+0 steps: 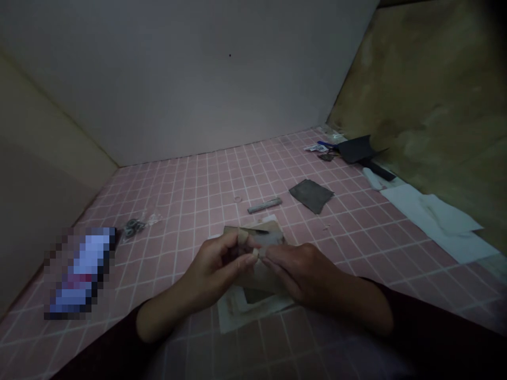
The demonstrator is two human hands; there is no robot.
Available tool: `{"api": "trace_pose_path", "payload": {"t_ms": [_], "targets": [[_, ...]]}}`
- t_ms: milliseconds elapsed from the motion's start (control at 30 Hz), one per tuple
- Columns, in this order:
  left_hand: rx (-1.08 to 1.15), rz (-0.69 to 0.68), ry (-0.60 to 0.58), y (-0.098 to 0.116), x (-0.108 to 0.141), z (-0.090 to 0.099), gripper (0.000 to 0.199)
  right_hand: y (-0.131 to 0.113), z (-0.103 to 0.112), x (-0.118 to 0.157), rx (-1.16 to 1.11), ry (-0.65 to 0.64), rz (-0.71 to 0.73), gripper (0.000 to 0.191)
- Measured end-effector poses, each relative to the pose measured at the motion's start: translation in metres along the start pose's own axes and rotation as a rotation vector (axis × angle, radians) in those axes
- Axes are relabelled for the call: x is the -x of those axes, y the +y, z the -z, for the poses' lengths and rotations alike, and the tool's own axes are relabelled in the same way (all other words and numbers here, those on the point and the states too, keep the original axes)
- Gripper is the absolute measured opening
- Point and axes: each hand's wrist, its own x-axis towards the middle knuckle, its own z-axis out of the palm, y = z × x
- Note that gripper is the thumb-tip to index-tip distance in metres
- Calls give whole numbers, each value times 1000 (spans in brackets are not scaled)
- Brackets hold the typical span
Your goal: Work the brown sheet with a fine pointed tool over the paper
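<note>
My left hand (219, 269) is closed, pinching a small pale piece (256, 253) between thumb and fingers. A tan band (243, 238) wraps one of its fingers. Against that piece, my right hand (304, 269) has its fingertips pressed together; what they hold is small, greyish and too dim to name. Both hands hover over a tan board or sheet (259, 279), partly hidden by them, on stained white paper (229, 316). Along the far edge of the board lies a thin dark strip (257, 230).
Beyond the paper are a grey rolled tube (264, 205), a small ring (237, 199) and a dark grey sheet (312, 196). To the left are a blurred-out phone-like screen (85, 269) and dark rings in clear plastic (133, 227). A black dustpan (356, 150) and white sheets (439, 224) line the right wall.
</note>
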Motion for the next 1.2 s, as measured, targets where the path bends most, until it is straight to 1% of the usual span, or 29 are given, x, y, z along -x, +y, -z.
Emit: {"api": "trace_pose_path", "payload": {"t_ms": [33,100,133,200,267,300,367,467,500,567,667,700,767,833,867,900,933,1000,1067,1133,1200], "targets": [[1,2,4,-1,0,0,17,-1,0,0,-30,-4,-13,17],[-32,-2,5,-1,-1,1,17,-2,3,-2,-220,-43,-114,24],[-53,-12,-1,-1,0,2,17,-2,6,-4,-380,-90,-198,30],[-93,-48,-15,-1,0,4,18,0,10,-6,-787,-229,-406,36],[-142,-110,-22,1,0,5,16,4,14,-8,-1186,-375,-609,34],[-175,-151,-25,2,0,6,13,7,15,-9,-1350,-439,-677,30],[-231,-233,-41,3,0,7,9,13,17,-10,-1569,-540,-748,25],[-261,-317,-76,2,-2,9,10,18,18,-11,-1716,-637,-751,23],[-267,-328,-79,2,-2,9,10,18,18,-11,-1721,-647,-747,23],[-286,-333,-74,1,-2,9,11,15,18,-11,-1664,-632,-734,25],[-279,-287,-44,1,-1,7,10,6,16,-9,-1432,-547,-692,30],[-254,-257,-35,1,0,6,11,4,14,-8,-1300,-495,-641,33],[-180,-180,-19,0,0,4,13,1,9,-6,-907,-330,-463,36],[-90,-93,-5,-2,0,2,14,2,3,-4,-434,-140,-237,30],[-47,-51,0,-3,-1,1,15,3,0,-2,-235,-70,-146,25],[-11,-14,5,-5,-1,1,16,4,-3,-1,-89,-27,-84,20],[17,15,9,-6,-2,1,17,5,-5,0,1,-6,-45,19],[38,43,15,-7,-4,2,17,5,-6,1,39,4,-19,19],[16,40,28,-7,-4,2,17,4,-4,-1,-89,-4,-68,20],[-13,24,31,-5,-4,2,16,2,1,-4,-372,-66,-212,29],[-44,-13,17,-3,-3,3,15,2,7,-7,-770,-192,-423,35]]}}
